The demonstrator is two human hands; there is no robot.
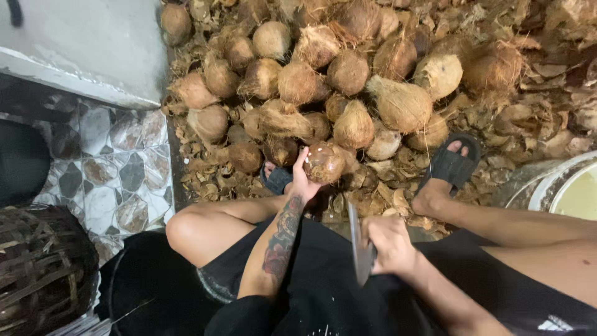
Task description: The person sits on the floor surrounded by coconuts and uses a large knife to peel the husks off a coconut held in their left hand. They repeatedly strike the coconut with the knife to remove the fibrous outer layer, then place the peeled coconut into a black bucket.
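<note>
My left hand (303, 180) grips a brown husked coconut (324, 163) from below and behind, held just in front of my knees. My right hand (388, 244) is closed round the handle of a large cleaver (356, 239), whose grey blade points up and away between my legs, a short way below the coconut. A big pile of hairy coconuts (323, 81) lies on the ground right beyond the held one. I sit with knees apart, both feet in dark sandals, the right sandal (454, 163) at the pile's edge.
Dry husk scraps (535, 106) cover the ground around the pile. A woven basket (43, 267) stands at lower left beside a black tub (134, 292). A pale round basin (569, 186) sits at the right edge. Patterned floor tiles (112, 168) and a concrete step (93, 50) lie to the left.
</note>
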